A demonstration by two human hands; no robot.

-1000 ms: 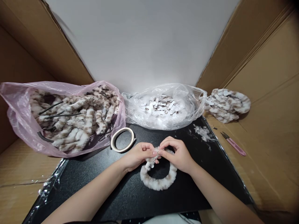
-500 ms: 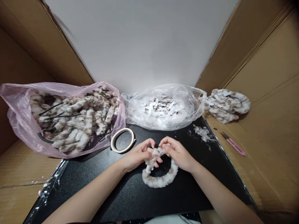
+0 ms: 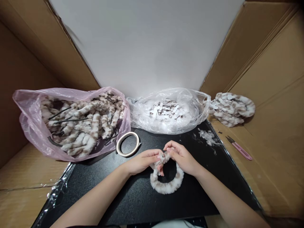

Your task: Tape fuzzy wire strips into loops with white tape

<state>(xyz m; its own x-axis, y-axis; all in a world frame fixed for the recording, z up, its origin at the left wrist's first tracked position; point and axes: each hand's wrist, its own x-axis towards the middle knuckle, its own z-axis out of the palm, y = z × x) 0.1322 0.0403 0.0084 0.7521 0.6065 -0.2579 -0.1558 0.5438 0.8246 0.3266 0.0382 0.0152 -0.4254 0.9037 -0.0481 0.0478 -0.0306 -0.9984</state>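
A fluffy white and light-brown ring of fur [image 3: 167, 187] lies on the black tabletop, its far side raised between my hands. My left hand [image 3: 149, 160] pinches the fur at the upper left of the ring, thumb on top. My right hand [image 3: 181, 158] grips the ring at its upper right, fingers curled round it. Between the fingertips shows a small dark spot in the fur; what it is, I cannot make out. To the left of my left hand lies a roll of cream tape [image 3: 118, 148].
A pink plastic bag [image 3: 30, 136] of fur strips and dark cords stands at the left. A clear bag [image 3: 190, 120] holds small white tabs. At the right are a fur pile [image 3: 234, 109], pink-handled snips [image 3: 241, 150] and loose fluff [image 3: 209, 137]. Cardboard walls [image 3: 268, 79] flank the table.
The view has shifted slightly. Both hands still hold the ring's upper part; my left fingers, apart from its top half a second ago, have closed in on the fur.
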